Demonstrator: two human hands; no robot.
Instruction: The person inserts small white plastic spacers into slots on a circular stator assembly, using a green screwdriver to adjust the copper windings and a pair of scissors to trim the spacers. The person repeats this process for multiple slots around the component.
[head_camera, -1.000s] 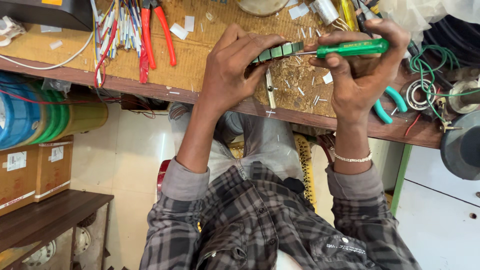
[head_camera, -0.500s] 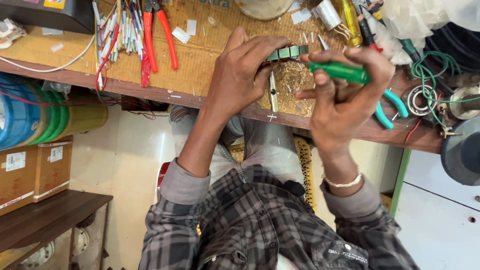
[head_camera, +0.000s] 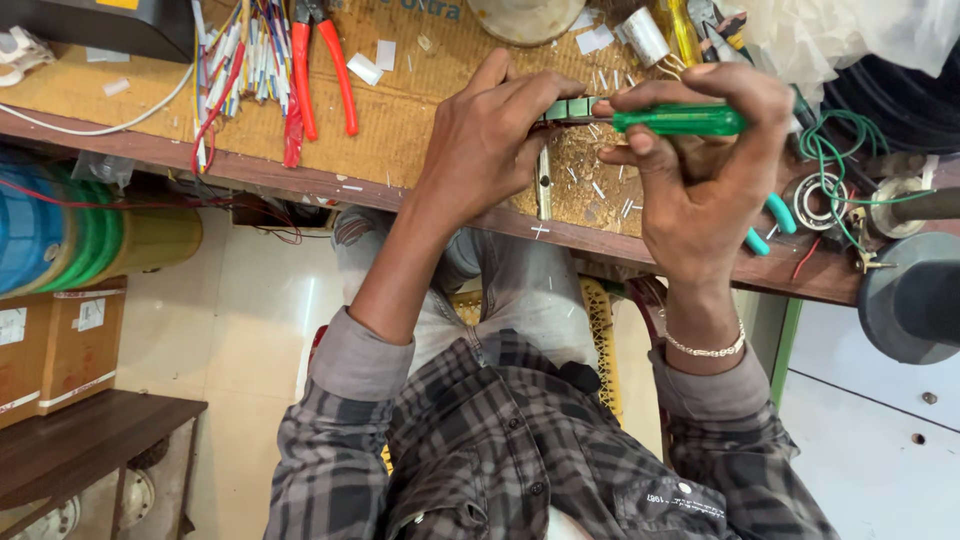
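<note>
Mid-job, by the look of it — left hand (head_camera: 490, 150) pinching small green terminal block (head_camera: 572, 108) above cardboard-topped wooden workbench (head_camera: 400, 120), right hand (head_camera: 700, 170) clenched round green-handled screwdriver (head_camera: 680, 120), tip at block — fastening apparently unfinished, red-handled pliers (head_camera: 320, 60) idle nearby.

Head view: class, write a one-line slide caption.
Right hand drives a green-handled screwdriver into a small green part held by the left hand.

Floor: pale glossy tiles (head_camera: 255, 330) catching soft light.
Workbench: wooden top (head_camera: 400, 110) with a reddish-brown front edge.
Low furniture: dark wooden shelf (head_camera: 90, 440) at lower left.
Right side: white panel (head_camera: 870, 440) beside a green upright (head_camera: 787, 340).
</note>
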